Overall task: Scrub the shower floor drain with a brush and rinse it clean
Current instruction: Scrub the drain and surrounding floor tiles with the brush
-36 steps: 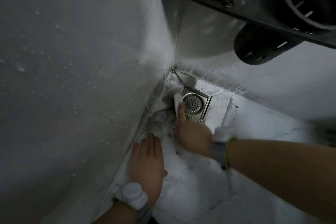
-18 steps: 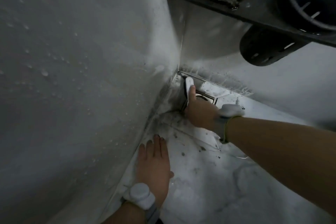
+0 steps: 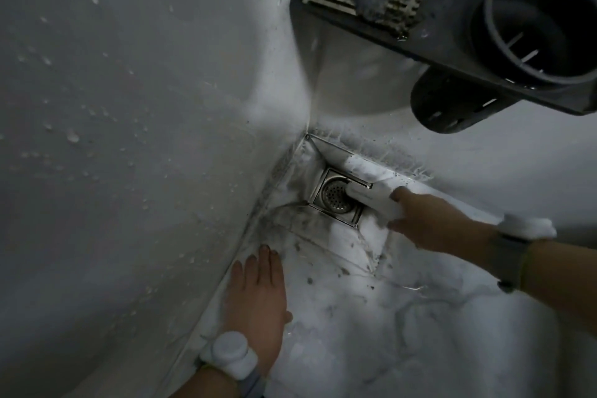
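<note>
A square metal floor drain (image 3: 332, 198) with a round perforated strainer sits in the corner of the white shower floor. My right hand (image 3: 429, 223) grips a white brush (image 3: 371, 200) whose head lies over the drain's right edge. My left hand (image 3: 258, 297) rests flat on the floor beside the left wall, fingers straight, well short of the drain. Dark grime streaks the tile (image 3: 307, 236) just in front of the drain.
A dark wall shelf (image 3: 420, 39) with a round cup holder (image 3: 542, 26) and a slatted tray juts out overhead at the upper right. Wet white walls (image 3: 129, 107) close the corner on the left and at the back. Speckled marble floor (image 3: 403, 333) spreads toward me.
My right hand swung the brush from the drain's left side up toward the corner, then across to the drain's right edge. My left hand stayed planted on the floor.
</note>
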Demonstrator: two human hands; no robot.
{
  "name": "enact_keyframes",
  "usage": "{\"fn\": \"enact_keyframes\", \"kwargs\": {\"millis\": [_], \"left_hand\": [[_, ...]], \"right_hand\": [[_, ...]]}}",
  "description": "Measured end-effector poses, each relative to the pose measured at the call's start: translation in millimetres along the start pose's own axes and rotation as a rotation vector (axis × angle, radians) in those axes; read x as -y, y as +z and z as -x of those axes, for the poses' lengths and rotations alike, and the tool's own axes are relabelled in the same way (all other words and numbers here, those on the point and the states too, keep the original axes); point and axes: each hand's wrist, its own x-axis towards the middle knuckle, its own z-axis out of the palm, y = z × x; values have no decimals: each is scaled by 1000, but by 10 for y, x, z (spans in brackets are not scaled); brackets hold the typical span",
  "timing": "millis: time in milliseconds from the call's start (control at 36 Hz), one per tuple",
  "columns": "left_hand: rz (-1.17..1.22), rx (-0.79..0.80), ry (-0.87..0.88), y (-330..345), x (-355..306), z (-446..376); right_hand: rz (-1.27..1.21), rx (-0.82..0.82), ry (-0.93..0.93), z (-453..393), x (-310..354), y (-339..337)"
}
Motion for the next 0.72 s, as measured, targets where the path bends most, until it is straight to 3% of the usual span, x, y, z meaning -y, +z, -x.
{"fn": "enact_keyframes", "kwargs": {"millis": [83, 139, 250, 361, 444, 528, 722], "left_hand": [[7, -32, -16, 48, 5, -11], [1, -11, -13, 108, 27, -31], [2, 0, 1, 157, 38, -55], [2, 2, -3, 160, 41, -46], [-16, 8, 0, 131, 26, -45], [-37, 10, -14, 114, 12, -24], [6, -11, 9, 176, 41, -45]], "right_hand": [[-356, 120, 132, 24, -148, 68], [-399, 106, 174, 60, -236, 65], [-75, -6, 144, 51, -291, 81], [97, -52, 83, -122, -76, 103], [84, -136, -7, -330, 205, 44], [17, -146, 26, -398, 338, -26], [23, -164, 100, -139, -191, -88]]}}
